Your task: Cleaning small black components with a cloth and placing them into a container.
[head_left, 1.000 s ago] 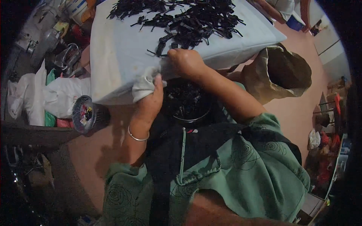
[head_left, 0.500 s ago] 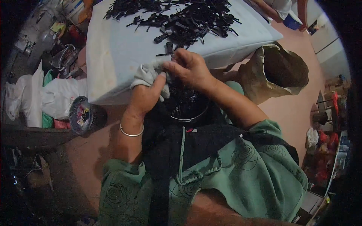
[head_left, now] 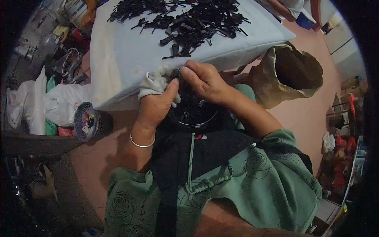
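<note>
Before you stands a table [head_left: 122,55] with a pale cover, its near edge right by your hands. Your black part [head_left: 175,74] sits between them, against the cloth [head_left: 152,83], just past your left thumb's tip and beside your right fingertips. Your left hand [head_left: 158,103] pinches the cloth, thumb pressed against it (a silvery bangle [head_left: 142,146] circles that wrist). Your right hand [head_left: 206,81] has thumb and fingers drawn in close; I cannot tell whether they pinch the part. Below both hands, a bowl [head_left: 193,125] holds dark, glossy pieces. Beyond them, a pile [head_left: 193,23] of black parts covers the table's far side. Well off to your right gapes a brown sack [head_left: 266,87]; to your left stands a bin [head_left: 101,123].
</note>
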A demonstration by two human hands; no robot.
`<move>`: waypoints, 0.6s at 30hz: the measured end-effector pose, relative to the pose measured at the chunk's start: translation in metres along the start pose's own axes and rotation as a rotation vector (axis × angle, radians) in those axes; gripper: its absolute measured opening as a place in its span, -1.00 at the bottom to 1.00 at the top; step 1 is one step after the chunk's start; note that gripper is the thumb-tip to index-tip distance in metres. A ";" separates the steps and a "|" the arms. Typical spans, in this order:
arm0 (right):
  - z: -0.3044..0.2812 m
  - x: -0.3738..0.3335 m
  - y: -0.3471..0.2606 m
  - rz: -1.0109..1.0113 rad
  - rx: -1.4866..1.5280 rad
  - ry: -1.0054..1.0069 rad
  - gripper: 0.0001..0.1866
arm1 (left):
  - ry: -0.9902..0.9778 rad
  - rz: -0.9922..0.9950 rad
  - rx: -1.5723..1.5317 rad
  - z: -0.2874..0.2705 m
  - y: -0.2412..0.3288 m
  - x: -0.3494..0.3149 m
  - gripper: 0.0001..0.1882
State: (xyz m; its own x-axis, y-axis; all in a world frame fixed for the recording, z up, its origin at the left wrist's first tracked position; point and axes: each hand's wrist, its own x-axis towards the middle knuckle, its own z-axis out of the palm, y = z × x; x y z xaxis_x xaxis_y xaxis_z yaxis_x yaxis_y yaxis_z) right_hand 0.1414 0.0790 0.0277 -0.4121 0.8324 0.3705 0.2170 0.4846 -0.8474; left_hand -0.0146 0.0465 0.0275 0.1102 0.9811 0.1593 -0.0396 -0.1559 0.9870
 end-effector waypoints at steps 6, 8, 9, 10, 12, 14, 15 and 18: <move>0.006 -0.001 0.005 0.195 0.106 -0.193 -0.71 | 0.080 0.209 0.358 0.004 -0.013 0.002 -0.81; 0.014 -0.004 0.010 0.152 0.152 -0.137 -0.71 | 0.112 0.338 0.542 0.005 -0.014 0.003 -0.81; 0.018 -0.006 0.013 0.108 0.197 -0.080 -0.70 | 0.121 0.382 0.602 0.006 -0.013 0.003 -0.80; 0.022 -0.008 0.016 0.110 0.197 -0.077 -0.70 | 0.130 0.426 0.662 0.007 -0.012 0.002 -0.79; 0.026 -0.007 0.022 0.171 0.196 -0.042 -0.70 | 0.129 0.436 0.713 0.010 -0.013 0.001 -0.79; 0.033 -0.009 0.034 0.147 0.211 0.003 -0.68 | 0.124 0.444 0.765 0.011 -0.022 0.003 -0.78; 0.036 -0.010 0.036 0.120 0.227 0.035 -0.65 | 0.157 0.426 0.646 0.009 -0.034 0.003 -0.80; 0.020 -0.005 0.022 0.180 0.271 -0.027 -0.69 | 0.144 0.270 0.404 0.005 -0.028 0.002 -0.81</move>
State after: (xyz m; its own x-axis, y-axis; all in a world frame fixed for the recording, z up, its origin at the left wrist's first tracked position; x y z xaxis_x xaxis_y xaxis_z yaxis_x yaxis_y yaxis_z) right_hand 0.1308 0.0800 -0.0004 -0.4123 0.8891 0.1986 0.0463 0.2382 -0.9701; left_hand -0.0080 0.0518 0.0003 0.0098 0.9012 0.4332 0.3427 -0.4100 0.8453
